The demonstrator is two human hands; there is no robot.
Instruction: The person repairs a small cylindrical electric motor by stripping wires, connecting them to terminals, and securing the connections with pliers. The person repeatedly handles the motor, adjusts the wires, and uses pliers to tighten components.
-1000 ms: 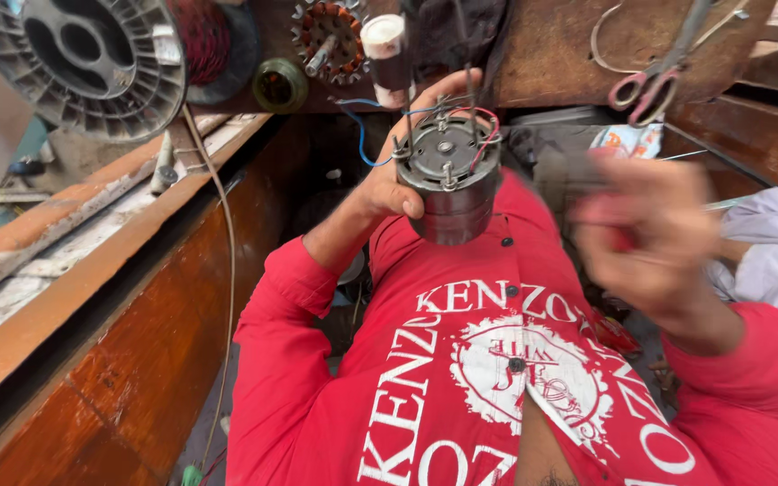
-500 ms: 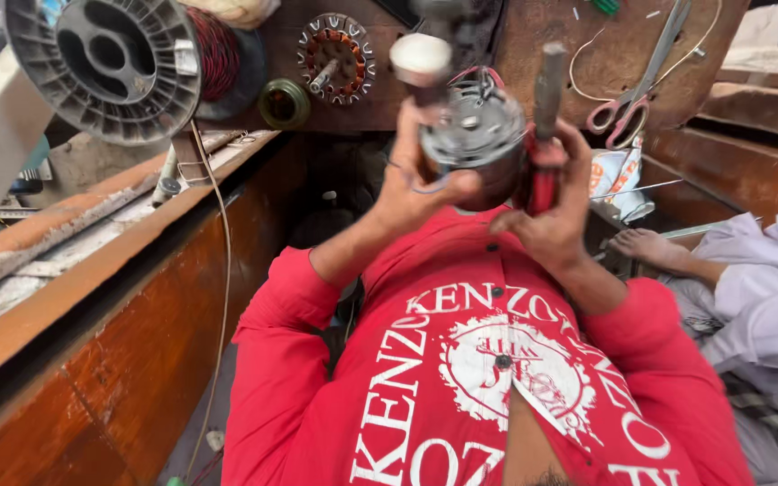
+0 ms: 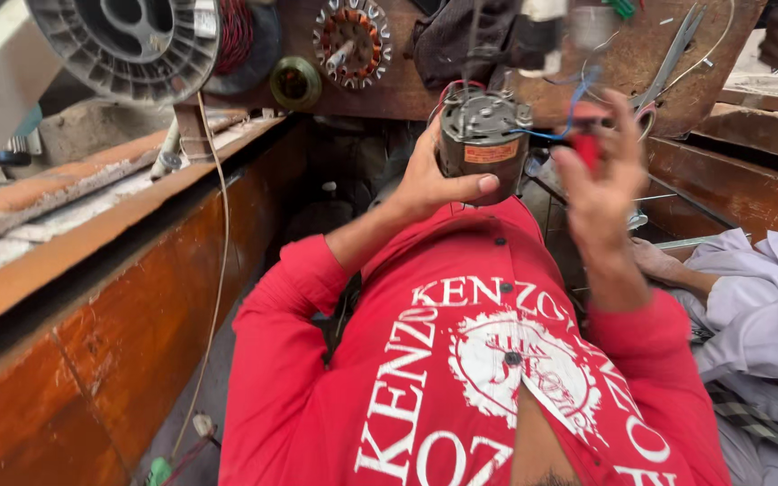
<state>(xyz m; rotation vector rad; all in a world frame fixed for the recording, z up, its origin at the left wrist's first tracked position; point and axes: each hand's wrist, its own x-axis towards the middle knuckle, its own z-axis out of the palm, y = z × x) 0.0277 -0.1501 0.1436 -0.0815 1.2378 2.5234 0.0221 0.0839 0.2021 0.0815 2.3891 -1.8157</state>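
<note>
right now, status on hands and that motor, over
Left hand gripping motor, held up at chest height. Right hand blurred, pinching a small red tool beside it. Blue wire runs from motor toward right hand. Nothing between them.

A worn wooden workbench [image 3: 668, 54] is stretching across the top of the view, and a wound stator ring [image 3: 350, 40] with copper coils, a small round brass-coloured part [image 3: 295, 83], a dark cloth [image 3: 461, 40] and a pair of scissors [image 3: 668, 63] are lying on it. At its left end a large grey plastic spool [image 3: 128, 40] carrying reddish wire is sitting, with a thin wire [image 3: 218, 270] trailing down from it. A long orange-brown wooden ledge [image 3: 92, 297] is running along the left side, with dust and a few small bits lying on its pale top.
</note>
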